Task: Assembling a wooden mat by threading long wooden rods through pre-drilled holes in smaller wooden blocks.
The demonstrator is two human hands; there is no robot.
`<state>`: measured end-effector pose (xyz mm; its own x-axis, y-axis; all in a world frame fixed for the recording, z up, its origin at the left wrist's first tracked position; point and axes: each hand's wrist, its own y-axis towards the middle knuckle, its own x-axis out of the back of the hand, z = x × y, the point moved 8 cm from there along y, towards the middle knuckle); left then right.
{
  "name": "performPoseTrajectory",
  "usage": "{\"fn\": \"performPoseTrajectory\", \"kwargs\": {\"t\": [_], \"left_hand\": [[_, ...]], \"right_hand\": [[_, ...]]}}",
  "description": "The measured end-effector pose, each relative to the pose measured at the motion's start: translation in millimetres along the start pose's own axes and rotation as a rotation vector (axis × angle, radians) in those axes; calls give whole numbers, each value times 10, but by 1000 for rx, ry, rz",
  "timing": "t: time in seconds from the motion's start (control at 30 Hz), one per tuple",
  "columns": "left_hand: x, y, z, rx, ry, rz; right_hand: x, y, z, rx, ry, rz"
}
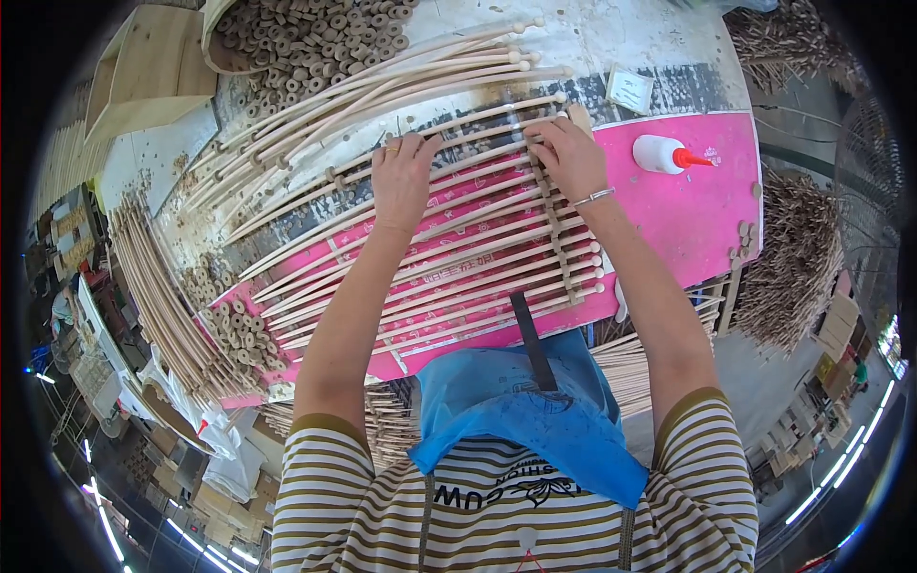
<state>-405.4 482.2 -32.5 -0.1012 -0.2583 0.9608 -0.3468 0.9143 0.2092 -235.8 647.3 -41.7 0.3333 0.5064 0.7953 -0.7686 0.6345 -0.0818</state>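
Note:
Long pale wooden rods with rounded knob ends lie side by side across a pink sheet, their right ends resting in a notched wooden strip. Over the far rods, my left hand is closed, its fingers bent round a rod along its length. My right hand pinches at the knob end of a rod, by the far end of the strip; its fingertips partly hide that end. Small wooden rings sit on some rods beyond my left hand. A white glue bottle with a red nozzle lies right of my right hand.
Loose wooden rings fill a tub at the far left; more rings lie at the near left. Rod bundles lean at the left edge. A wooden box and a small white square dish stand on the table. Stacked sticks rise at right.

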Motion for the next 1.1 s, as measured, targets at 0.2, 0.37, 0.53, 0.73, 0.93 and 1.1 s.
{"fn": "performPoseTrajectory", "kwargs": {"t": [0.2,0.37,0.53,0.73,0.93,1.1], "left_hand": [[72,-32,17,-58,-4,81],[723,-116,-287,-103,-42,36],[1321,-415,-333,-67,-65,90],[1951,-1001,340,256,-282,264],[1880,-1346,298,363,-546,310],[1764,-1101,-291,270,-593,212]], "right_hand": [[162,-292,459,90,392,-224],[-412,-561,581,-614,1230,159],[-376,-704,752,-612,1488,118],[91,-814,679,-551,1448,56],[96,-1001,742,-558,1482,101],[-107,-1202,1060,-570,1494,190]]}}
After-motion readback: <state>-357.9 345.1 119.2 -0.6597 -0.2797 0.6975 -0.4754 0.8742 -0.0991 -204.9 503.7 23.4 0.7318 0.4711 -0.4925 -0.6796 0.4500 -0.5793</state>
